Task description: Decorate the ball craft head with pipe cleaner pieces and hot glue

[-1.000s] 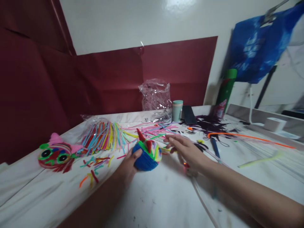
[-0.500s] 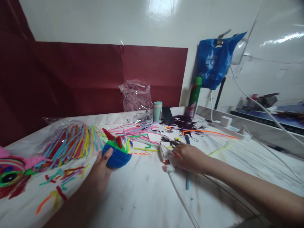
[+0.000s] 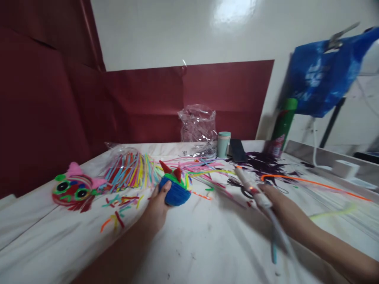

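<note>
In my left hand (image 3: 160, 205) is a blue rounded craft piece (image 3: 177, 194), with two red horns and green, white and yellow parts on top; my thumb presses on its blue side. My right hand (image 3: 270, 197) is closed round a white corded glue gun (image 3: 251, 185) with a glowing red light, held above the table and slightly blurred. The gun hides most of my fingers. Behind the craft piece lie loose pink and purple pipe cleaners (image 3: 204, 162). An orange pipe cleaner (image 3: 314, 182) stretches to the right of my right hand.
At left lies a colourful craft face (image 3: 72, 189), with cut pipe cleaner bits (image 3: 120, 213) and a bagged bundle (image 3: 128, 171) nearby. Toward the back stand a mint cup (image 3: 224, 145), a dark phone (image 3: 237, 150) and a green spray can (image 3: 284, 126). Clear sticks (image 3: 340, 225) lie at right.
My right hand has picked the glue gun up off the table and tilted it. My left hand still holds the blue craft piece. The view has swung left, showing the whole craft face.
</note>
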`<state>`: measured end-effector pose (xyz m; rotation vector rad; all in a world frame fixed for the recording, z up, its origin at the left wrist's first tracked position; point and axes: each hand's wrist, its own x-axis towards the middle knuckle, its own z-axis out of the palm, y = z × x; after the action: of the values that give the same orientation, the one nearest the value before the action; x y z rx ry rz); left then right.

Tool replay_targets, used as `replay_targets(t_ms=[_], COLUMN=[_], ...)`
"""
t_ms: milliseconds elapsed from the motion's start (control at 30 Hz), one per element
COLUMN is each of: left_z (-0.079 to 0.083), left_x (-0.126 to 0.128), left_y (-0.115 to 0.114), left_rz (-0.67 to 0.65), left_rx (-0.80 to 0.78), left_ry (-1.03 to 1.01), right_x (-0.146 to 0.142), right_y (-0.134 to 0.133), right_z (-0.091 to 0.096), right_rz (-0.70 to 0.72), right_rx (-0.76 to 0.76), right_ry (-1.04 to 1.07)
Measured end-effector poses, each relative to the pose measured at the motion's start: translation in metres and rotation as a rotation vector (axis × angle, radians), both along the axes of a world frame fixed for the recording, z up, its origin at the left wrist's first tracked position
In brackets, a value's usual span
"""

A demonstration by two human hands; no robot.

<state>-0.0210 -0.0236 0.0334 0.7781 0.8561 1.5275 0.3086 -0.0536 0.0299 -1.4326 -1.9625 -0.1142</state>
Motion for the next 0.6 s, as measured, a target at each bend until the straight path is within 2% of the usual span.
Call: replay_targets(t_ms=[67,200,300,367,467,600], left_z=[0.001,0.001,0.001,0.002,0.003,0.005], left_x=[0.001,0.0,-0.002,-0.003,-0.002,0.001], left_y=[-0.001,-0.002,0.0,0.001,0.0,-0.004], left_rz=[-0.003,-0.012,0.013,0.028,0.038,0.029], left_rx=[-0.015,-0.021,-0.028,-0.028,-0.012,-0.017], left_ry=[0.007,-0.006,-0.009,-0.006,0.001,-0.004], right_x=[-0.003,-0.021,-0.031,-0.033,-0.034,-0.044], right_y=[-0.002,-0.009,-0.003,0.003,0.003,-0.016], right_z=[0.012,0.031,0.034,0.033,0.032,0.03], right_rz=[-0.036,0.005,0.009,0.086,0.188,0.184], right_rx=[-0.064,-0.311,-0.448,-0.473,-0.439,-0.389], right_ry=[0.225,0.601,0.807,0.926,0.967,0.737])
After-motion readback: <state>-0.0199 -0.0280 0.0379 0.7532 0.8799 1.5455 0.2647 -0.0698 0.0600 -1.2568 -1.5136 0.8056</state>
